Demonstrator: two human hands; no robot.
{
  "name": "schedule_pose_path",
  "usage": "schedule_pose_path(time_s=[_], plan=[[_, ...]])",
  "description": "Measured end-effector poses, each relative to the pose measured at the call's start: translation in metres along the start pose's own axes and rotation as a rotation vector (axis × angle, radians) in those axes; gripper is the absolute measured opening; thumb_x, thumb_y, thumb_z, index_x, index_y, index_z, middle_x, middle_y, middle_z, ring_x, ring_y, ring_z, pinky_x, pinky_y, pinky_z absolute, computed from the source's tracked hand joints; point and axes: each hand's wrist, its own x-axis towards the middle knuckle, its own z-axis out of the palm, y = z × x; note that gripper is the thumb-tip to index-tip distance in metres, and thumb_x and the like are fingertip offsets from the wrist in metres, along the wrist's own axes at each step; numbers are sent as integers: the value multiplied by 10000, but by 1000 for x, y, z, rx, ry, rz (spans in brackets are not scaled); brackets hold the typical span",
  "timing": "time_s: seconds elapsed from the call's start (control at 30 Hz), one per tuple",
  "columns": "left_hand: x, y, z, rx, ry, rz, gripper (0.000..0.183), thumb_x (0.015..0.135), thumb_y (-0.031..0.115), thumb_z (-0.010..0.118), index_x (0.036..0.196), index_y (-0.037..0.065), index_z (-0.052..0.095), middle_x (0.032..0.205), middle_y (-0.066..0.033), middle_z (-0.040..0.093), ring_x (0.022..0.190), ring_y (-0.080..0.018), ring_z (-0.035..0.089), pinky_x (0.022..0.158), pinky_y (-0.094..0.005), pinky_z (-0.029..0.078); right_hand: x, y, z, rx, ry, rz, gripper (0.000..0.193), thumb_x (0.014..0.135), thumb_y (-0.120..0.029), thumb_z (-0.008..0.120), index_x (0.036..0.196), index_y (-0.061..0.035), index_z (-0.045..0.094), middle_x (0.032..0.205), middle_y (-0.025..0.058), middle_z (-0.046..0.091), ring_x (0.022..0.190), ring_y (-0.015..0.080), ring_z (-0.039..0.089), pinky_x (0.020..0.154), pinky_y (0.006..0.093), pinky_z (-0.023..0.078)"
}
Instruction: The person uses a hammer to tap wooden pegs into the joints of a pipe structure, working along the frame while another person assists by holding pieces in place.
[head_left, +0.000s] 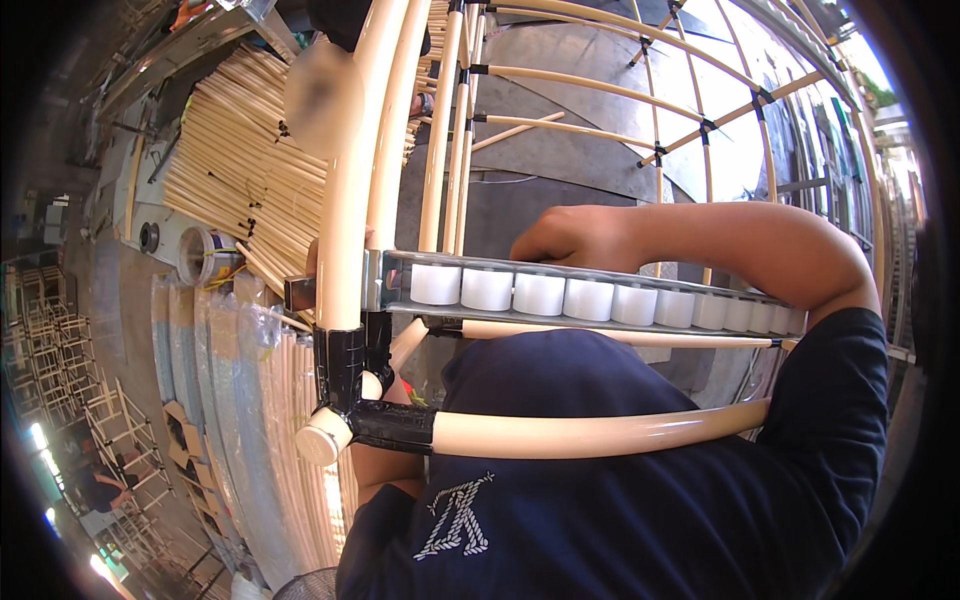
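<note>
Just under the right hand, whose fingers curl down over the far edge, lies a metal roller track carrying white plastic rollers; about ten can be counted before the sleeve hides the rest. That hand seems clenched on the track's rim, though the fingertips are out of sight. The left hand shows only as a few fingers behind the upright cream-coated pipe at the track's near end, so whether it grips or merely steadies cannot be told. By my judgement the step in hand is seating the track into the pipe frame; next the near end would need lining up with the black joint clamp below the left fingers. Two upright pipes stand side by side there, one curved pipe crosses nearest the chest, and one white end cap closes it.
</note>
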Motion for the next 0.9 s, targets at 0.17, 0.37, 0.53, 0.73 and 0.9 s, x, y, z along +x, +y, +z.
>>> schedule_pose_path(time_s=[0.17, 0.37, 0.53, 0.73, 0.9], plan=[[1, -8, 4, -17, -15, -16, 574, 789, 461, 794, 1122, 21, 635, 999, -56, 556, 727, -128, 552, 687, -262, 487, -4, 3, 1, 26, 4, 8, 325, 926, -193, 596, 1129, 43, 687, 1049, 239, 717, 956, 373, 673, 856, 459, 500], [2, -9, 0, -42, -5, -31, 574, 796, 475, 787, 1120, 27, 631, 983, -50, 555, 709, -128, 541, 681, -263, 479, -3, 6, 0, -49, -4, 67, 343, 1004, -264, 559, 1087, 48, 673, 964, 252, 694, 889, 392, 655, 816, 471, 490], [1, -9, -6, -58, 9, -49, 574, 801, 486, 781, 1118, 32, 628, 970, -46, 553, 695, -127, 531, 676, -263, 473, -9, -5, -21, -76, 110, 244, 401, 1036, -347, 561, 1086, 39, 657, 872, 223, 668, 815, 355, 653, 764, 459, 485], [1, -2, -13, -61, 38, -46, 575, 807, 499, 774, 1117, 39, 624, 953, -40, 552, 677, -127, 520, 670, -263, 465, -41, -10, -43, -88, 408, -33, 377, 996, -362, 644, 1058, 9, 642, 730, 149, 583, 658, 280, 529, 646, 413, 439], [7, -3, -11, -70, 11, -63, 575, 812, 510, 769, 1115, 44, 621, 940, -35, 550, 662, -126, 510, 664, -263, 459, -57, -37, -52, -215, 447, -303, 318, 996, -277, 639, 1079, 29, 617, 699, 155, 571, 608, 319, 526, 588, 403, 421]])
